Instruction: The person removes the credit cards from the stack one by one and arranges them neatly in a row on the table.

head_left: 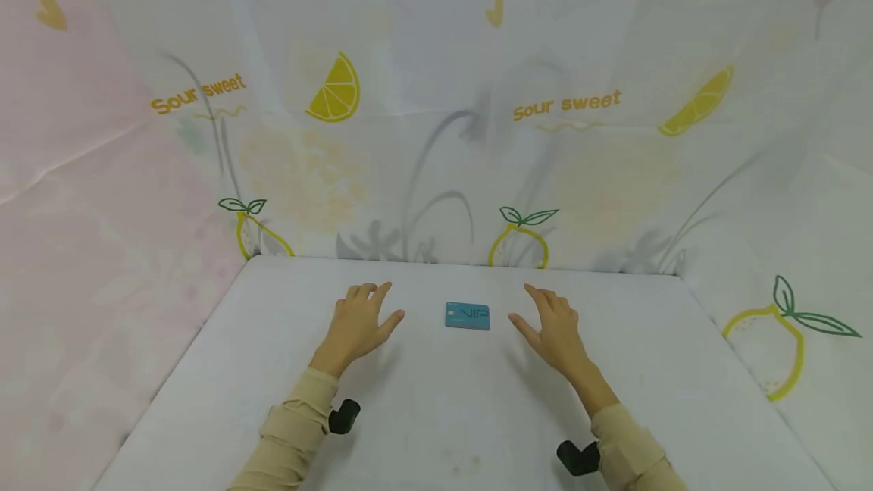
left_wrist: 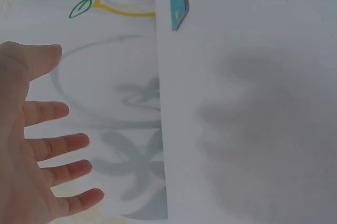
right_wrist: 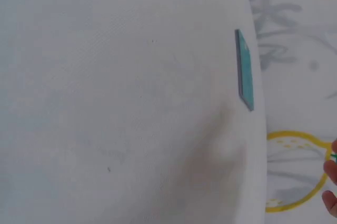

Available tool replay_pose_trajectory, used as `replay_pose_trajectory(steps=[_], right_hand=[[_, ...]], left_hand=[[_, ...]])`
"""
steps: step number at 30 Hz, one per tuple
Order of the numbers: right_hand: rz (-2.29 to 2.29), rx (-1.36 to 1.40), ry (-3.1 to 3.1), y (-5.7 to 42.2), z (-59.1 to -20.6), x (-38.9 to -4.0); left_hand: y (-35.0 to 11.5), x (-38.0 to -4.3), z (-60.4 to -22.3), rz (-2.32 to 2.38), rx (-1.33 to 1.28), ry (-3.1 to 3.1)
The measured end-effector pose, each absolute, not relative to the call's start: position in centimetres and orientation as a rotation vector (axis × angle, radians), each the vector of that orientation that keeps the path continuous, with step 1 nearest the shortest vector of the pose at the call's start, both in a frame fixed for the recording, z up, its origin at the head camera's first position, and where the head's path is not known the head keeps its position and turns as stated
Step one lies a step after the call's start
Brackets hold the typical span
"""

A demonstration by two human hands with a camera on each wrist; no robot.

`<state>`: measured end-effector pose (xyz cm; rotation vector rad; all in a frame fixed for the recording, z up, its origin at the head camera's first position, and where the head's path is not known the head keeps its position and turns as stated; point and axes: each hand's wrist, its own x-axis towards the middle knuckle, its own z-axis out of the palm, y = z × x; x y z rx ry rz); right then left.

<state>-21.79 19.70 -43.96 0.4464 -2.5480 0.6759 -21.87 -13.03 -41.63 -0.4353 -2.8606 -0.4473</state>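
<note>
At the left, the white table (head_left: 204, 400) was bordered by a printed cloth (head_left: 68, 112). A beige left sleeve (head_left: 296, 419) was seen, with a black wrist piece (head_left: 344, 417) at its inner side. The left hand (head_left: 358, 324) was held above the table, its fingers loosely extended and spaced apart, with nothing gripped. Farther right, touched by no hand, a blue card (head_left: 467, 316) marked VIP was laid flat on the table, toward the far edge. By its look, it was judged light, thin and fairly stiff, hard to break, with a smooth face on which fingertips might slip. Because so little edge was raised, the best hold was judged to be offered by its two short ends, or by one edge tipped up with a fingernail. To its right, the right hand (head_left: 554, 328) was held likewise, thumb parted from fingers, nothing gripped. Beyond, a second black wrist piece (head_left: 578, 458) and the right sleeve (head_left: 630, 449) were seen.
</note>
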Motion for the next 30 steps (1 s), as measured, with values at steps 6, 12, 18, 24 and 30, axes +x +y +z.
replay_pose_trajectory(steps=[6,12,18,24,30], right_hand=[[0.917,0.457,-2.632,19.5,-44.6,-23.6],[0.995,0.51,-2.655,18.9,-45.3,-24.8],[0.893,0.507,-2.843,18.1,-45.6,-25.8],[0.818,0.516,-2.97,17.6,-46.0,-26.6],[0.821,0.505,-3.035,17.2,-46.3,-27.6]], left_hand=[[-11.8,-23.0,-42.3,-0.649,-0.579,-2.787],[-10.5,-24.1,-43.5,-0.672,-0.641,-2.793],[-9.6,-25.0,-44.1,-0.715,-0.684,-2.84],[-8.4,-26.3,-45.5,-0.664,-0.787,-2.851],[-7.2,-27.8,-47.0,-0.572,-0.786,-2.949]])
